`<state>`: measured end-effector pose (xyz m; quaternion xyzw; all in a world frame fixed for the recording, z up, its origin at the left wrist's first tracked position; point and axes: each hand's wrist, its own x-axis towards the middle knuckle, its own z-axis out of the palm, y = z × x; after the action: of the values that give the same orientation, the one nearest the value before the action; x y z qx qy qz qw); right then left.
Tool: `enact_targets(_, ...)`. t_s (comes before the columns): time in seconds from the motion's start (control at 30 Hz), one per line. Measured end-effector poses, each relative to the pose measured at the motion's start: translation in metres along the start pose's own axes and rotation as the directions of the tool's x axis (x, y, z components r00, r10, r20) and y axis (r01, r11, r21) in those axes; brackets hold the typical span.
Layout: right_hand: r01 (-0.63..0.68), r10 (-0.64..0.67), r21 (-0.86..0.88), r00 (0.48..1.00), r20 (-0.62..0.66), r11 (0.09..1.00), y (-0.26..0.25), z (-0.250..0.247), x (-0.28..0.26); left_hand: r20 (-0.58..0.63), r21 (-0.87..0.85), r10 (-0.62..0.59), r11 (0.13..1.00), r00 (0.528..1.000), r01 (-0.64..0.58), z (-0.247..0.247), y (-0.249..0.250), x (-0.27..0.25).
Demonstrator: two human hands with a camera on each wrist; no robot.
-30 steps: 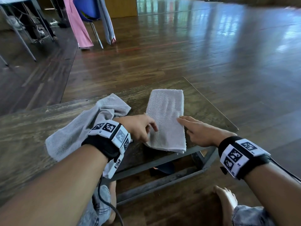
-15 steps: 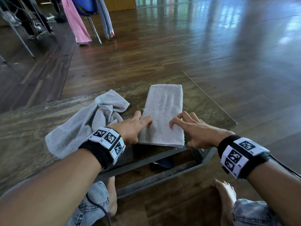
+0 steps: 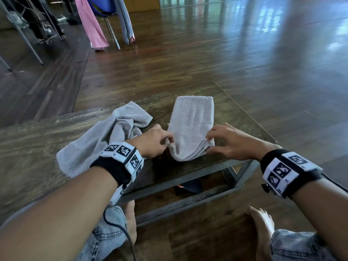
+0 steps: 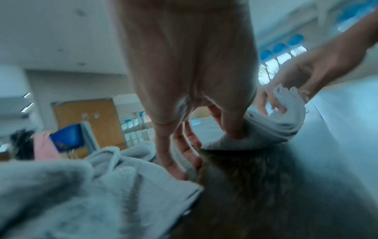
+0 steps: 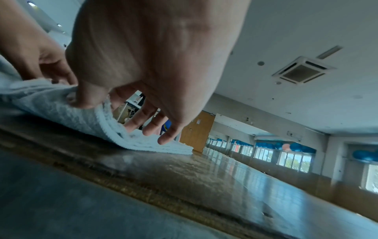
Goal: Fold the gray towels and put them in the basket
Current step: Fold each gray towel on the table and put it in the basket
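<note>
Pinching the near end of the folded gray towel (image 3: 192, 129) at both near corners, near the desk's (image 3: 37, 140) right end and close to its near edge: left hand (image 3: 153, 142) with thumb and fingertips closed on the left corner, right hand (image 3: 228, 143) with thumb on top and fingers (image 5: 151, 127) under the stacked layers of the right corner, near end raised off the wood, far end lying flat. Best done, as a judgement, by lifting both corners evenly, carrying them straight over to meet the far edge, keeping all layers caught in each grip so none slips out, then pressing the crease flat. Risk: the layered edge fanning apart at the right corner, seen splayed in the left wrist view. Lying crumpled just left of it, beside the left hand, touching or not cannot be told: 1 more unfolded gray towel (image 3: 90, 146), not yet folded. No basket visible in any view, so nothing to report of its contents or place.
</note>
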<state>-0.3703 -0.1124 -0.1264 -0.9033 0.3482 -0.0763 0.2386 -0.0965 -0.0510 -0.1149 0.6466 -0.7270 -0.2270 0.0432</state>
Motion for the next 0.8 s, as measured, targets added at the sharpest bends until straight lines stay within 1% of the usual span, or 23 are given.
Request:
enact_targets(0.07, -0.010, 0.019, 0.111, 0.997, -0.077, 0.994, 0.000, -0.006, 0.002, -0.064, -0.052, -0.029, 0.998, 0.998, 0.026, -0.002, 0.005, 0.005)
enact_targets(0.1, -0.011, 0.034, 0.187, 0.992, -0.120, 0.982, 0.001, -0.009, 0.003, -0.116, -0.099, -0.043, 0.995, 0.992, 0.031, -0.004, 0.009, 0.007)
enact_targets(0.17, -0.009, 0.079, 0.322, 0.975, -0.206, 0.947, 0.001, -0.014, 0.005, -0.239, -0.244, -0.092, 0.969, 0.967, 0.032, -0.009, 0.017, 0.009)
enact_targets(0.23, -0.001, 0.138, 0.453, 0.953, -0.270, 0.891, 0.002, -0.016, 0.007, -0.340, -0.372, -0.163, 0.928, 0.926, 0.026, -0.014, 0.023, 0.011)
enact_targets(0.3, -0.019, 0.216, 0.591, 0.940, -0.264, 0.807, 0.002, -0.017, 0.008, -0.365, -0.388, -0.227, 0.919, 0.903, 0.074, -0.016, 0.025, 0.014)
enact_targets(0.33, -0.062, 0.258, 0.635, 0.941, -0.220, 0.770, 0.003, -0.017, 0.008, -0.341, -0.365, -0.258, 0.923, 0.904, 0.126, -0.016, 0.026, 0.016)
enact_targets(0.37, -0.134, 0.299, 0.659, 0.943, -0.144, 0.740, 0.003, -0.017, 0.008, -0.295, -0.330, -0.294, 0.924, 0.909, 0.191, -0.014, 0.027, 0.017)
enact_targets(0.4, -0.227, 0.337, 0.661, 0.940, -0.042, 0.715, 0.003, -0.017, 0.008, -0.235, -0.300, -0.330, 0.919, 0.914, 0.255, -0.010, 0.028, 0.018)
enact_targets(0.47, -0.411, 0.396, 0.626, 0.902, 0.173, 0.663, 0.002, -0.014, 0.007, -0.117, -0.286, -0.394, 0.892, 0.912, 0.349, -0.003, 0.032, 0.021)
enact_targets(0.5, -0.465, 0.416, 0.620, 0.878, 0.236, 0.632, 0.003, -0.013, 0.009, -0.080, -0.301, -0.420, 0.875, 0.904, 0.380, 0.000, 0.035, 0.021)
enact_targets(0.53, -0.489, 0.436, 0.626, 0.864, 0.252, 0.607, 0.004, -0.011, 0.011, -0.055, -0.324, -0.441, 0.856, 0.896, 0.402, 0.002, 0.038, 0.021)
enact_targets(0.57, -0.491, 0.463, 0.635, 0.857, 0.229, 0.596, 0.005, -0.010, 0.014, -0.041, -0.356, -0.456, 0.838, 0.889, 0.414, 0.002, 0.040, 0.023)
enact_targets(0.67, -0.454, 0.552, 0.651, 0.831, 0.064, 0.609, 0.009, -0.009, 0.027, -0.026, -0.442, -0.468, 0.798, 0.883, 0.410, -0.001, 0.048, 0.031)
enact_targets(0.73, -0.423, 0.591, 0.650, 0.805, -0.049, 0.631, 0.012, -0.011, 0.036, -0.067, -0.409, -0.449, 0.827, 0.891, 0.386, -0.006, 0.049, 0.040)
enact_targets(0.8, -0.389, 0.592, 0.610, 0.788, -0.169, 0.691, 0.016, -0.014, 0.045, -0.127, -0.359, -0.427, 0.861, 0.895, 0.360, -0.009, 0.047, 0.049)
